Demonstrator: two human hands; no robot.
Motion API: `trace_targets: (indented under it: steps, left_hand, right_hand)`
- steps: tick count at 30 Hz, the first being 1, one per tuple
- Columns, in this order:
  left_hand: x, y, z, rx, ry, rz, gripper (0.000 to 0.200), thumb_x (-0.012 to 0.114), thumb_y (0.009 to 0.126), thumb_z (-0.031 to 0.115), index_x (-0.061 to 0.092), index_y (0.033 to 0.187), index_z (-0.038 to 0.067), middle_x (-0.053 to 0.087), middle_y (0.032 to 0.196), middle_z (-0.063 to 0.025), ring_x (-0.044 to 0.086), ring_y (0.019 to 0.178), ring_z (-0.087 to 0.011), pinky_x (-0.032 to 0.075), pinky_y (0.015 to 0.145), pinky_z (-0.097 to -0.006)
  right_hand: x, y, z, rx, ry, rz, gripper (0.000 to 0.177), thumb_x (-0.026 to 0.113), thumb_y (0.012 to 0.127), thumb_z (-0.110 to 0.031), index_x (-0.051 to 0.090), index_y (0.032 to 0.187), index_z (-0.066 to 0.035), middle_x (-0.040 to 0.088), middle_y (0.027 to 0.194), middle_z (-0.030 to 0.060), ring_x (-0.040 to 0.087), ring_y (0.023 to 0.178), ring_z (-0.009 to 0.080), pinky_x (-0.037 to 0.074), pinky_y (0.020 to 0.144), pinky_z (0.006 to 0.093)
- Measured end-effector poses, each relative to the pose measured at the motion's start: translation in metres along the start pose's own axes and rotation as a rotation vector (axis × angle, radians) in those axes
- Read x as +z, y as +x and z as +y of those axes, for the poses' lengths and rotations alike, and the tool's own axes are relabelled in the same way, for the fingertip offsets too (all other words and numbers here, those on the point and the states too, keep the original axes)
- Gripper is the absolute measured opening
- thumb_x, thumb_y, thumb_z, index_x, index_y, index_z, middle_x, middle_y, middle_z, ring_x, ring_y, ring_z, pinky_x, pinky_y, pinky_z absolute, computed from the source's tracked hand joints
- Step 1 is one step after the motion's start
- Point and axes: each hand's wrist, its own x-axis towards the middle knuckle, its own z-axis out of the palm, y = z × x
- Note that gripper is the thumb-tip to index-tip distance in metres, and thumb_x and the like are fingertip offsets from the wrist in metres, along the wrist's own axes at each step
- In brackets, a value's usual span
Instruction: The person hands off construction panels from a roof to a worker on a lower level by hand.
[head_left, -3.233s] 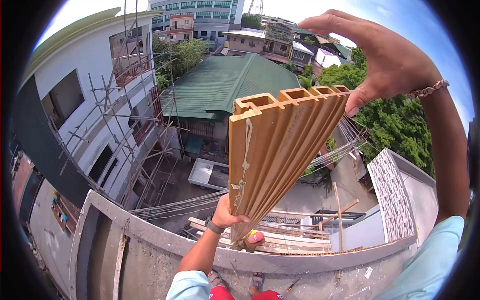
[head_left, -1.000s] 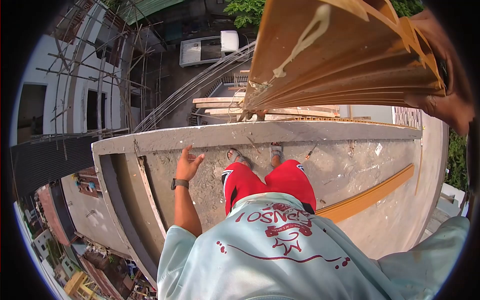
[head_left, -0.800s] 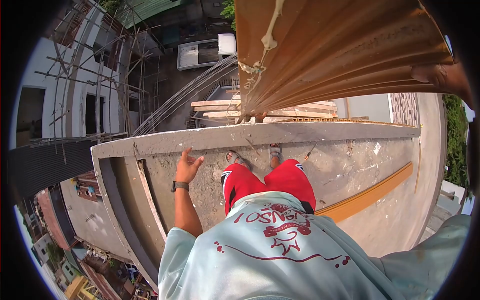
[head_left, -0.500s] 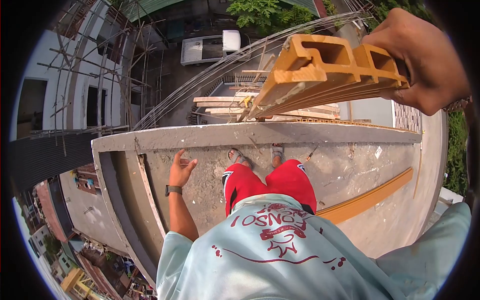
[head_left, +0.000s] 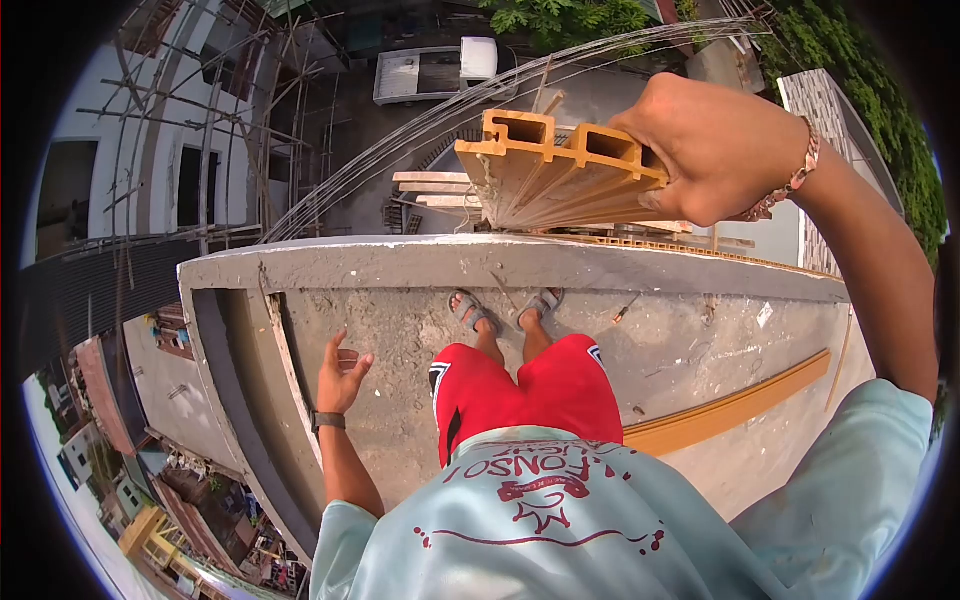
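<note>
My right hand (head_left: 705, 150) grips the edge of a yellow-brown hollow fluted panel (head_left: 575, 185), close to its upper end. The panel stands on end, its open hollow cells facing up toward me, and its length drops down past the outer side of the ledge wall. Its lower end is hidden. My left hand (head_left: 343, 375), with a dark band on the wrist, hangs over the concrete floor with its fingers apart, holding nothing.
A low concrete parapet (head_left: 400, 262) runs in front of my sandalled feet. Another yellow-brown panel (head_left: 735, 405) lies on the floor to my right. Beyond the parapet are overhead cables (head_left: 345, 195), stacked planks (head_left: 432, 182), a white truck (head_left: 436, 75) and bamboo scaffolding (head_left: 205, 130).
My right hand and the panel's upper end have moved left and slightly down in view. My left hand has shifted a little left and down. My right foot has moved slightly left.
</note>
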Motion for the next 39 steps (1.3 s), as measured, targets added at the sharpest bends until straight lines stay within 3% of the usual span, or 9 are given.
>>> trace_targets:
  steps: [4,10,14,17,21,26,29,32,39]
  left_hand:
    - [0.010,0.001,0.070,0.027,0.052,0.006,0.069,0.074,0.074,0.026,0.041,0.132,0.007,0.061,0.096,-0.0117,0.061,0.087,-0.0205,0.050,0.073,-0.0342]
    - [0.012,0.018,0.247,0.808,0.259,0.302,0.080,0.081,0.061,0.020,0.044,0.130,0.006,0.059,0.110,-0.0119,0.056,0.102,-0.0245,0.045,0.087,-0.0380]
    - [0.033,0.031,0.345,1.244,0.468,0.150,0.086,0.083,0.056,0.029,0.045,0.130,0.008,0.056,0.117,-0.0128,0.052,0.111,-0.0272,0.040,0.095,-0.0439]
    - [0.062,0.036,0.386,1.167,0.821,-0.027,0.085,0.083,0.056,0.028,0.046,0.129,0.006,0.055,0.117,-0.0119,0.047,0.114,-0.0292,0.037,0.096,-0.0433]
    - [0.096,0.063,0.394,1.087,1.006,-0.152,0.063,0.079,0.060,0.023,0.054,0.115,0.007,0.057,0.106,-0.0096,0.049,0.107,-0.0279,0.034,0.096,-0.0424]
    - [0.128,0.089,0.385,1.150,0.981,-0.268,0.024,0.068,0.069,0.020,0.062,0.087,0.006,0.062,0.079,-0.0092,0.059,0.086,-0.0262,0.037,0.085,-0.0412]
    - [0.143,0.094,0.382,1.150,0.965,-0.322,0.019,0.065,0.073,0.023,0.065,0.076,0.004,0.064,0.071,-0.0089,0.062,0.076,-0.0284,0.040,0.080,-0.0421]
    - [0.159,0.089,0.390,1.032,0.965,-0.484,0.019,0.066,0.071,0.021,0.064,0.082,0.005,0.062,0.074,-0.0100,0.060,0.078,-0.0282,0.038,0.083,-0.0414]
    - [0.207,0.093,0.389,1.112,1.025,-0.556,0.017,0.064,0.073,0.023,0.063,0.076,0.006,0.061,0.069,-0.0105,0.060,0.075,-0.0283,0.037,0.082,-0.0414]
  right_hand:
    - [0.018,0.002,0.025,0.062,0.010,0.036,0.023,0.065,0.055,-0.008,0.054,0.068,0.008,0.051,0.057,0.0227,0.055,0.059,0.0391,0.046,0.054,0.0401]
    - [0.046,0.009,0.050,0.037,0.033,0.010,0.021,0.061,0.056,-0.009,0.054,0.064,0.010,0.052,0.057,0.0251,0.057,0.060,0.0403,0.047,0.055,0.0416]
    - [0.061,0.014,0.058,0.088,0.048,-0.037,0.021,0.059,0.055,-0.008,0.055,0.066,0.010,0.053,0.058,0.0256,0.057,0.059,0.0398,0.048,0.056,0.0413]
    - [0.069,0.015,0.060,0.043,0.068,0.055,0.017,0.058,0.056,-0.008,0.060,0.062,0.008,0.059,0.061,0.0228,0.060,0.057,0.0341,0.050,0.052,0.0409]
    - [0.069,0.011,0.057,0.137,0.112,-0.060,0.017,0.059,0.057,-0.009,0.064,0.065,0.006,0.060,0.062,0.0216,0.061,0.058,0.0335,0.051,0.054,0.0404]
    - [0.101,0.003,0.074,0.071,0.244,0.011,0.014,0.055,0.052,-0.003,0.057,0.060,0.008,0.054,0.056,0.0251,0.057,0.054,0.0393,0.048,0.050,0.0429]
    - [0.116,-0.004,0.080,0.105,0.248,0.034,0.015,0.055,0.053,-0.003,0.058,0.062,0.008,0.054,0.056,0.0248,0.057,0.055,0.0396,0.048,0.051,0.0432]
    - [0.127,-0.013,0.086,0.157,0.263,-0.050,0.015,0.055,0.054,-0.003,0.058,0.064,0.008,0.055,0.058,0.0249,0.058,0.057,0.0400,0.049,0.055,0.0434]
    - [0.176,-0.047,0.107,0.192,0.231,-0.037,0.017,0.058,0.056,-0.004,0.063,0.070,0.004,0.059,0.063,0.0215,0.061,0.062,0.0365,0.051,0.057,0.0414]
